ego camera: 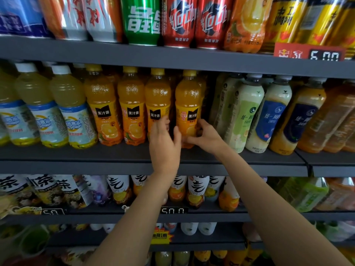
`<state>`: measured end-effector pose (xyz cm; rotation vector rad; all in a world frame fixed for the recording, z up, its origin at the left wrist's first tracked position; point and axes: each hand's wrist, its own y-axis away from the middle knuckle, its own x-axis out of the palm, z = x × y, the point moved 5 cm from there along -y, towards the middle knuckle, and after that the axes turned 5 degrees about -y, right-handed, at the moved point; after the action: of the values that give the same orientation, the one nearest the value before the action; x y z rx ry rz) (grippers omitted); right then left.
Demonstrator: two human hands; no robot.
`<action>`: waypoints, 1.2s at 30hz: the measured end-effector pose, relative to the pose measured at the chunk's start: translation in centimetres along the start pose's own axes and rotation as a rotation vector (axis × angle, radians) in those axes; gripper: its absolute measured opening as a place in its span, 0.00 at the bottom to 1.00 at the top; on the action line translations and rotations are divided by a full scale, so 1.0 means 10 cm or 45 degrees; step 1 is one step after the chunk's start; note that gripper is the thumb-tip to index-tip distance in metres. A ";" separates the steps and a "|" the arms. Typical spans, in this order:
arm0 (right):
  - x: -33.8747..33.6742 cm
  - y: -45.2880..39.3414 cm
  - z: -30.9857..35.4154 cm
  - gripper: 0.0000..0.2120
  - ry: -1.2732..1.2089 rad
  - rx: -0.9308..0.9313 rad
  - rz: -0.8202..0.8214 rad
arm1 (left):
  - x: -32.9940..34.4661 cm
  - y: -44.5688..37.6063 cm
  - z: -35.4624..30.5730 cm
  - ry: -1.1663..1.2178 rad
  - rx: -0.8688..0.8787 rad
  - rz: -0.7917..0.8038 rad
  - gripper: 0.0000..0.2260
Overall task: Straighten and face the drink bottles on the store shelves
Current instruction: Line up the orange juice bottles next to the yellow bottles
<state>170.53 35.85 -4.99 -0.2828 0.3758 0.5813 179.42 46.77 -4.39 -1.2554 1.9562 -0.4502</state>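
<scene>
Standing upright on the middle shelf [115,153], the rightmost orange juice bottle [189,104] sits between both hands, its label facing out. The right hand [206,135] is grasping its lower part from the right side, fingers curled onto the label, while the left hand [165,139] rests against its left side with the thumb up, fingers touching the neighbouring orange bottle [158,100].

Orange bottle [188,104] base hidden behind hands; top-shelf cans [142,20] cut off by edge.
</scene>
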 end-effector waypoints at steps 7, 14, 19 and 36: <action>0.06 0.01 -0.04 0.33 0.146 -0.025 -0.318 | 0.03 0.02 0.36 -0.124 -0.453 0.153 0.30; 0.07 0.00 -0.03 0.33 0.269 -0.073 -0.416 | 0.12 -0.06 0.41 -0.254 -0.490 0.191 0.30; 0.07 -0.05 -0.03 0.33 0.294 -0.040 -0.386 | 0.14 -0.05 0.39 -0.264 -0.530 0.170 0.29; -0.13 -0.32 -0.23 0.23 -0.674 0.222 -0.301 | 0.25 0.07 -0.05 -0.304 0.080 -0.134 0.22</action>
<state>170.76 31.85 -5.98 0.0012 -0.1191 0.3680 178.02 44.83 -5.57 -1.3128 1.6703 -0.3915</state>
